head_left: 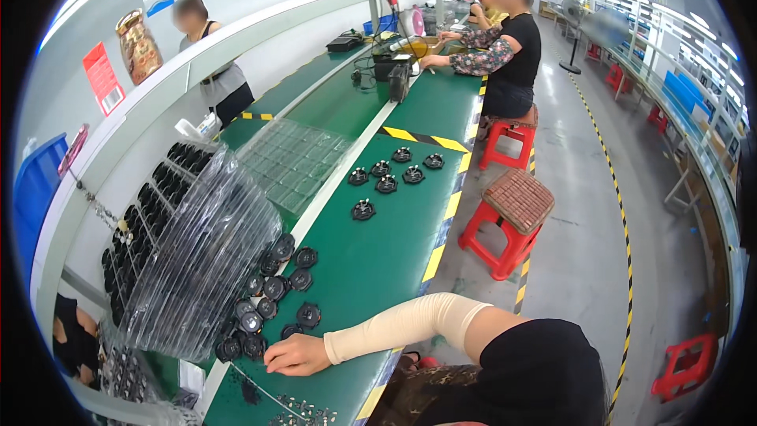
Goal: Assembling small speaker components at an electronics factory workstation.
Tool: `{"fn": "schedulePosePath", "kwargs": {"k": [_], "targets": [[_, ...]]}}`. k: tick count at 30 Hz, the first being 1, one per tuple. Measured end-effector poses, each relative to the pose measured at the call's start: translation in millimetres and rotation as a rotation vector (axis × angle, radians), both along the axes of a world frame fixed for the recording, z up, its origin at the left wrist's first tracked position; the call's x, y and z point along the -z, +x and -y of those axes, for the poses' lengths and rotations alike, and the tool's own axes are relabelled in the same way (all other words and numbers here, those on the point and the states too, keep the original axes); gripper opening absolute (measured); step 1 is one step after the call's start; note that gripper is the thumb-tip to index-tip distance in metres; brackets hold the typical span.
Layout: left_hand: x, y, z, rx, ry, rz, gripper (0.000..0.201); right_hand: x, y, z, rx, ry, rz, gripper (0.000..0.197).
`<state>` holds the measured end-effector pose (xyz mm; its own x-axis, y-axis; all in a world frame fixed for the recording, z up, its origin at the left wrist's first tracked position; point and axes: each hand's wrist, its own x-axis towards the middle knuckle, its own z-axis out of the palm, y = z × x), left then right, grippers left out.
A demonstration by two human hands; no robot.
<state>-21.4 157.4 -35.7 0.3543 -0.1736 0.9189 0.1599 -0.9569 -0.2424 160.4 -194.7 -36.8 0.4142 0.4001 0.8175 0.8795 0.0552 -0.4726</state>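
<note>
My right hand (296,355), at the end of a beige-sleeved forearm, rests low over the green bench (339,276). Its fingers are bent and held together, tips down beside a heap of black round parts with lobed rims (275,288). Whatever lies under the fingertips, if anything, is hidden. One such black part (308,315) lies just beyond the knuckles. Farther up the bench, several black parts with small silvery pieces standing on them (386,183) are spread apart. My left hand is out of the picture.
Left of the heap leans a stack of clear plastic trays (205,260); a flat clear tray (292,159) lies behind it. Small bits (303,410) scatter near the bottom edge. A red stool (505,225) stands beside the bench. A co-worker (516,39) sits farther along.
</note>
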Motion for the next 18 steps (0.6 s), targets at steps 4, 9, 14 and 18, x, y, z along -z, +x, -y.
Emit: {"fn": "schedulePosePath", "kwargs": {"k": [4, 9, 14, 18], "targets": [[-5.6, 3.0, 4.4, 0.04, -0.042, -0.044, 0.028, -1.5, -2.7, 2.1, -0.044, -0.046, -0.017, 0.012], [-0.8, -22.4, -6.5, 0.005, -0.032, -0.136, 0.028, -2.3, -7.4, -5.4, -0.114, -0.077, -0.044, 0.015], [2.4, 2.5, -4.5, 0.085, -0.036, -0.122, 0.032, -11.9, -2.7, 9.6, 0.021, -0.082, -0.021, 0.018], [0.3, -0.4, -6.6, 0.07, -0.115, -0.041, 0.033, -13.4, 0.9, 4.8, -0.012, -0.134, -0.037, 0.02]]}}
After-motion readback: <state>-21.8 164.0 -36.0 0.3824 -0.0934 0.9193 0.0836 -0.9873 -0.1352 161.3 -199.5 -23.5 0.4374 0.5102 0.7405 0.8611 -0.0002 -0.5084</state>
